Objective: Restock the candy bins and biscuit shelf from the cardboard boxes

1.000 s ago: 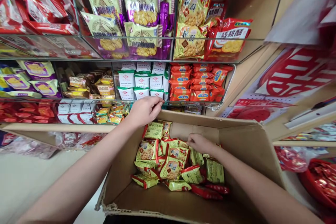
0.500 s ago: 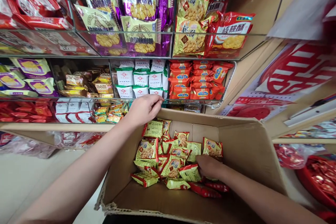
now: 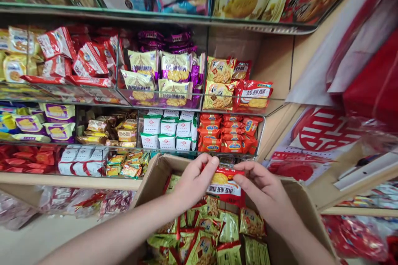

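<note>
A red and white biscuit packet [image 3: 224, 186] is held up above the box, its lettering upside down. My left hand [image 3: 197, 180] pinches its left end with thumb and fingers. On the right end, my right hand [image 3: 259, 184] grips the corner between thumb and fingertips. Beneath them stands an open cardboard box [image 3: 303, 207]. Several yellow biscuit packets [image 3: 205, 246] with red edges lie loose inside it. The front part of the box falls outside the view.
Glass-fronted shelves rise behind the box. A compartment at the right holds yellow packets [image 3: 219, 96] and a matching red packet [image 3: 255, 94]. Orange-red packets [image 3: 209, 132] and white packets [image 3: 168, 132] are stacked below. Red and clear plastic bags [image 3: 373, 91] hang at the right.
My left hand has left the box's back edge, and my right hand has come up out of the box. Both now hold a red packet. The view has tilted upward.
</note>
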Available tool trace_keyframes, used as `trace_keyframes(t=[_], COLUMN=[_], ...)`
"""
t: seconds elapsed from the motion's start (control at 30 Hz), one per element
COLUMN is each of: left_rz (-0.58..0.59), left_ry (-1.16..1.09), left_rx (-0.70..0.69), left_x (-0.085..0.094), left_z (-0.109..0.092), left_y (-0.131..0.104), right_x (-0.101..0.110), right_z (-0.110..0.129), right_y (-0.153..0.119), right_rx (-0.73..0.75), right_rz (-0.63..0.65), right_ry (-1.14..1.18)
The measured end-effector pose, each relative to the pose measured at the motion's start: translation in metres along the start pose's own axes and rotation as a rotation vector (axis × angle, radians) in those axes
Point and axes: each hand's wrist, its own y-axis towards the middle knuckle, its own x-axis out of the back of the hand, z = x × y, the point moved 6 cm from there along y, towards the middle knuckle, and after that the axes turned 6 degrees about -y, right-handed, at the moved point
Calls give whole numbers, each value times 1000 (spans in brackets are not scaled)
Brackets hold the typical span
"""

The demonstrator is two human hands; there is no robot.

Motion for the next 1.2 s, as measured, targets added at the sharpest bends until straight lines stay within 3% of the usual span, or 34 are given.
trace_keyframes(t=[0.17,0.4,0.53,0.73,0.9,1.0,1.1,1.2], left_rz=[-210,-217,-295,-298,-291,-299,-255,-53], left_ry=[-235,-271,-316,-659,-783,-708,-443,-195], left_rx=[73,93,156,260,186,136,34,-127], left_x=[-7,-4,1,-3,-8,-4,10,18], left_z=[16,19,23,26,16,15,5,-19], left_y=[12,5,0,0,2,3,4,3], right_x=[-8,-7,-10,-13,1,10,14,15], right_z=[-12,-31,-32,-29,-14,1,12,17], right_y=[7,-4,-8,-9,-11,-13,-10,-6], right_rx=[-10,70,109,22,85,117,144,185], right_rz=[-322,-551,-640,-698,-691,-699,-605,-488], right_ry=[15,-60,-11,117,50,33,-1,-42])
